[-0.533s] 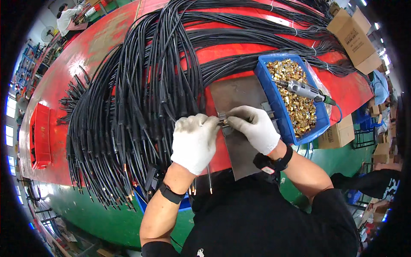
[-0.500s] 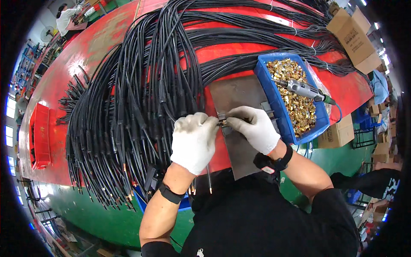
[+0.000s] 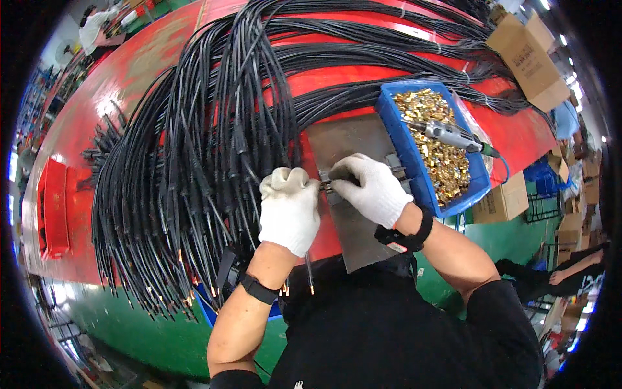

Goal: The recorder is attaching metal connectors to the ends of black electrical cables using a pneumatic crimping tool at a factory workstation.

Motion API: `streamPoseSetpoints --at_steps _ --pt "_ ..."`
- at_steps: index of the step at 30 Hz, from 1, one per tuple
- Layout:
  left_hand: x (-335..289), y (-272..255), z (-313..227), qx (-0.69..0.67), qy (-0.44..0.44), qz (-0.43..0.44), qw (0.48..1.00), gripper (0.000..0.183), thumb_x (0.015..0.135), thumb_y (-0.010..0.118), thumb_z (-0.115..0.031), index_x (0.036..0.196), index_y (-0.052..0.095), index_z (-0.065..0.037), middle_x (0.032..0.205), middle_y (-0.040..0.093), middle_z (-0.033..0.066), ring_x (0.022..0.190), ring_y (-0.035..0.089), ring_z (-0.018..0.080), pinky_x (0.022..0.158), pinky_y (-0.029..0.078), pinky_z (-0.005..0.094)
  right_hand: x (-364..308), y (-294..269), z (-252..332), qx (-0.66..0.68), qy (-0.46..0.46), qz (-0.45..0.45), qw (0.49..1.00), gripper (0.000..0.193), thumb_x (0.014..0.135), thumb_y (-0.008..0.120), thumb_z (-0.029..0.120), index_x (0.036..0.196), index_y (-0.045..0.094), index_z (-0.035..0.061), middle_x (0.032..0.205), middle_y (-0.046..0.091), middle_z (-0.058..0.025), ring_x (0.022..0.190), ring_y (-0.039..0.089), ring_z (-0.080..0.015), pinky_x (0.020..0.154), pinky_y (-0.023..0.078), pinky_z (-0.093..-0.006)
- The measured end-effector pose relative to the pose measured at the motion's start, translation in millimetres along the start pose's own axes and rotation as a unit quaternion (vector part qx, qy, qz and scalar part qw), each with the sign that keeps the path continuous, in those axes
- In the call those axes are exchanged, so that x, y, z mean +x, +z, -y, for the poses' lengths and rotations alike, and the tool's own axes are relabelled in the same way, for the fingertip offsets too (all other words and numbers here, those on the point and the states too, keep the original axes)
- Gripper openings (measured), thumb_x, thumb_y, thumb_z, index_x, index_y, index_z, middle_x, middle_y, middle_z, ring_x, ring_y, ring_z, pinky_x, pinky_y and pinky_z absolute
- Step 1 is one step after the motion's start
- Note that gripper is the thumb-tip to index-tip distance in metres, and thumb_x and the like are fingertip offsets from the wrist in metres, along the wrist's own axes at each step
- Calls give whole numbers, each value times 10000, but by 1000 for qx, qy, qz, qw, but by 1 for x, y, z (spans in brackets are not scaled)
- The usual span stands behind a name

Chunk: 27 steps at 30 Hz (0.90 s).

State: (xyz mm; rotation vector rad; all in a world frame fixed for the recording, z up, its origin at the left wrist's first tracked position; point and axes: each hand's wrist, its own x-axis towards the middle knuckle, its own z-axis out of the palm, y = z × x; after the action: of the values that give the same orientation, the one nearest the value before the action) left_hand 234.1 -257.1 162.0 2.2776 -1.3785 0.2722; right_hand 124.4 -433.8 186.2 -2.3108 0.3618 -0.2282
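My left hand [image 3: 289, 211], in a white knitted glove, is closed with its fingers curled around what looks like a black cable. A small metallic piece [image 3: 325, 186] shows at its fingertips, over the edge of a grey metal plate [image 3: 363, 243]. Opposite, my gloved right hand [image 3: 374, 189] has thumb and forefinger bent together beside that piece, with a dark gap between them; what they hold is hidden. A large bundle of black cables [image 3: 194, 149] drapes over the table just left of my left hand, several ends showing bare copper tips.
Right of the plate stands a blue bin [image 3: 424, 188] of brass-coloured fittings [image 3: 447, 165], a grey power tool [image 3: 447, 135] lying across it. A red tray [image 3: 57, 207] sits at the red table's left end. Cardboard boxes [image 3: 528, 61] stand at the right; a person [image 3: 97, 29] is far left.
My right hand's thumb and forefinger have shifted slightly up and away from the small piece, and the gap between them looks wider. The left hand keeps its grip. The whole view has shifted slightly.
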Motion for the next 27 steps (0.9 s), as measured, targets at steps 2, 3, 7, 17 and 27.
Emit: streamPoseSetpoints --at_steps 2,3,7,17,27 --pt "0 1 2 0 2 -5 1000 194 812 743 -104 984 826 -137 1013 687 79 1082 648 357 955 511 523 -16 -21 19 -2 -6 -14 1000 281 994 735 309 1138 782 73 1115 759 -201 1091 731 -418 974 591 -489" --pt "2 -1 -1 1 -8 18 1000 185 811 753 -111 978 829 -133 1016 686 78 1077 647 358 952 509 524 -27 -40 24 -13 4 -7 1000 284 997 739 324 1122 783 73 1118 766 -194 1080 737 -411 967 594 -489" --pt "-5 -6 2 15 -27 7 1000 127 842 799 -130 966 829 -135 1015 679 66 1101 625 355 973 487 529 -48 -122 -1 -162 28 -195 967 336 981 747 371 1140 779 76 1059 785 -189 1020 762 -386 922 601 -475" --pt "-2 2 3 35 -15 31 999 108 877 796 -199 962 843 -152 1030 700 62 1101 625 352 988 479 521 -56 -169 -41 393 321 -300 808 318 1015 795 473 1129 644 217 870 591 -2 753 623 -187 549 451 -356" --pt "1 5 -1 22 -9 37 999 112 871 807 -213 961 843 -156 1053 698 64 1116 623 339 983 483 515 -18 -146 -77 420 258 -417 764 233 1012 699 347 936 660 131 719 594 -5 548 532 -176 491 439 -348"
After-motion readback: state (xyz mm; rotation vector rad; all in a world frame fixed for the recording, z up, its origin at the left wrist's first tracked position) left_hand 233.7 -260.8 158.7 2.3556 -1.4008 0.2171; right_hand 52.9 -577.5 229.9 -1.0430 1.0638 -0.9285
